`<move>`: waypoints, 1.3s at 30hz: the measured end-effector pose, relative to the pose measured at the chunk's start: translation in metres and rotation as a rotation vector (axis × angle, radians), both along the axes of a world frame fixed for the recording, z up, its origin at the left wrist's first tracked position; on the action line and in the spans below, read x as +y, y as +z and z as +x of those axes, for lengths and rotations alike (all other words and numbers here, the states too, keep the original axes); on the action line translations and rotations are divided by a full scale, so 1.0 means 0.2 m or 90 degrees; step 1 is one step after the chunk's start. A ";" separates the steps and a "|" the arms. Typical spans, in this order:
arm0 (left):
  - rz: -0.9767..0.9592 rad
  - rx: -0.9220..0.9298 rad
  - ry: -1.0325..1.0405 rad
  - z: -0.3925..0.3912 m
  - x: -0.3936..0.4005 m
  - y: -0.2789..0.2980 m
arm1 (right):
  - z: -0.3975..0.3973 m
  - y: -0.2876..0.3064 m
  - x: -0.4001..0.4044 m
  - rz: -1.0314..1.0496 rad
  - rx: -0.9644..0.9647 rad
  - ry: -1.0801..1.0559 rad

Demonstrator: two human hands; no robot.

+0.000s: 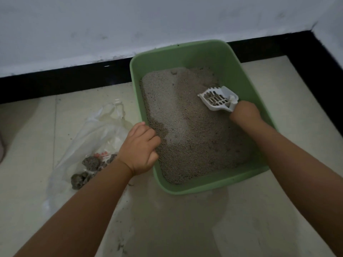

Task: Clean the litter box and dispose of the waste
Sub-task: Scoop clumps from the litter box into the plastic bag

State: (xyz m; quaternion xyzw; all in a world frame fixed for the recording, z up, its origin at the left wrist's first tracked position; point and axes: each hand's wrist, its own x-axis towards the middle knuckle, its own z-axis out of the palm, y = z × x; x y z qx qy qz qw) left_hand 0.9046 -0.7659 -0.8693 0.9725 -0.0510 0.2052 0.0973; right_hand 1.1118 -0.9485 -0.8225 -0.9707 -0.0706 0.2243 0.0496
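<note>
The green litter box (185, 54) sits on the tile floor (185, 229), near the far wall. The left hand (139, 147) curls over its left rim and holds it. The right hand (245, 113) is closed around the handle of the white slotted scoop (217, 99), over the gray litter (185, 130) on the right side. A clear plastic bag (96, 138) with gray clumps (89, 167) lies to the left. The full box looks heavy and stiff, so grab the rim. The bag is soft and floppy; hold it by its top.
</note>
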 end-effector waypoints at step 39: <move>-0.005 0.009 0.024 0.01 -0.01 0.01 | -0.12 -0.04 0.21 0.049 -0.019 0.138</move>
